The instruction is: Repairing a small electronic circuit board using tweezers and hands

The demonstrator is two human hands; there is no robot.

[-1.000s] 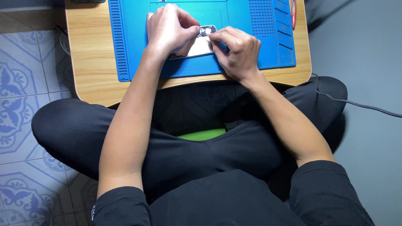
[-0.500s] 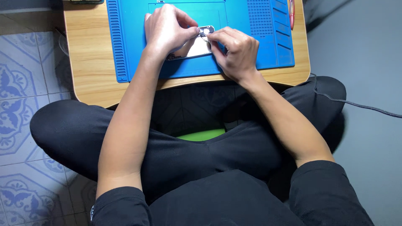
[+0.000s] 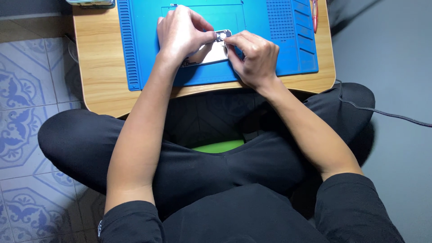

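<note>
From the head view, I see my left hand point(image 3: 180, 33) pinching the small phone point(image 3: 211, 51) near top centre, on the blue mat point(image 3: 279, 40) covering the wooden counter point(image 3: 101, 67). My right hand point(image 3: 254, 58) closes its fingertips on the phone's upper corner.

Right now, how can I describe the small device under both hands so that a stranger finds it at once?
Start at the wooden lap table, then find the blue work mat on it. In the mat's middle, between the left hand and right hand, lies a flat rectangular device. It is the only pale, silvery thing on the blue.
</note>
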